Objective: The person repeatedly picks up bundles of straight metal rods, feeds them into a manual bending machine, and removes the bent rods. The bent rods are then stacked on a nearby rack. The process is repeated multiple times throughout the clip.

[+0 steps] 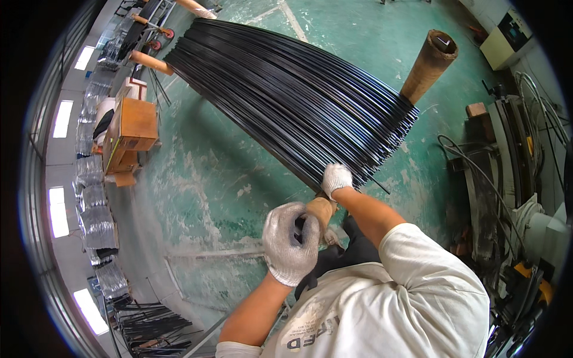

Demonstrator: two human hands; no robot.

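Note:
A wide layer of long black rods (pixel 274 95) runs from the far left toward me, its near ends uneven. My right hand (pixel 338 178), in a white knitted glove, is closed at the near corner of this layer. Its fingers curl down over the edge rods, and one rod (pixel 379 185) pokes out beyond the others beside it. Closer to me, my gloved left hand (pixel 291 243) wraps round the top end of a brown cardboard tube post (pixel 322 210). A dark hollow shows between its fingers and thumb.
Another upright tube (pixel 430 65) stands at the layer's right corner, and an orange-brown one (pixel 150 62) at the far left. A wooden box (pixel 136 125) sits on the left. Machinery with cables (pixel 507 173) lines the right side. More rods (pixel 152 322) lie at lower left.

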